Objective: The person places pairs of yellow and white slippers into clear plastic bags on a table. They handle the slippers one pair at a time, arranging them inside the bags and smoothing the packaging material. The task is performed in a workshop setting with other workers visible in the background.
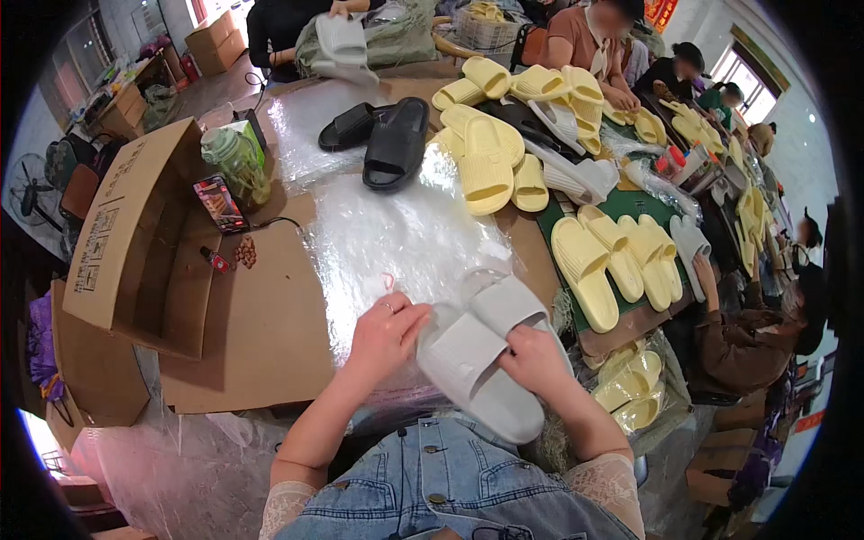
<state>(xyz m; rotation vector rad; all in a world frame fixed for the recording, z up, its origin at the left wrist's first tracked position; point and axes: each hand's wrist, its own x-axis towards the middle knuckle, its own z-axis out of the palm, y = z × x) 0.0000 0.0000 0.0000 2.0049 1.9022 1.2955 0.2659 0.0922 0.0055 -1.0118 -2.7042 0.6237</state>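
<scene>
A: Nearest to us, our left hand (385, 331) rests with fingers loosely curled on the edge of the clear plastic sheet (396, 234), touching the near end of the grey slippers (481, 355). Our right hand (533, 358) is clamped over the strap of the same pair, thumb on top.

B: Where does the pair sit?

A: Stacked at the table's near edge, partly over our lap. Risk one: the lower slipper overhangs; if the right-hand grip slackens, we judge it could slide off towards the floor.

B: And the plastic?

A: It is thin and creased. Risk two: the left-hand fingers may drag or tear it. Whether a bag mouth is already open there, we cannot tell; glare hides it.

B: Further out?

A: The black slippers (382, 139) lie on the sheet's far end; pulling the sheet would likely shift them. Right of them, the yellow slippers (490, 166) are piled loosely, so a knock could mix pairs. The open cardboard box (135, 234) stands to the left, well apart.
</scene>
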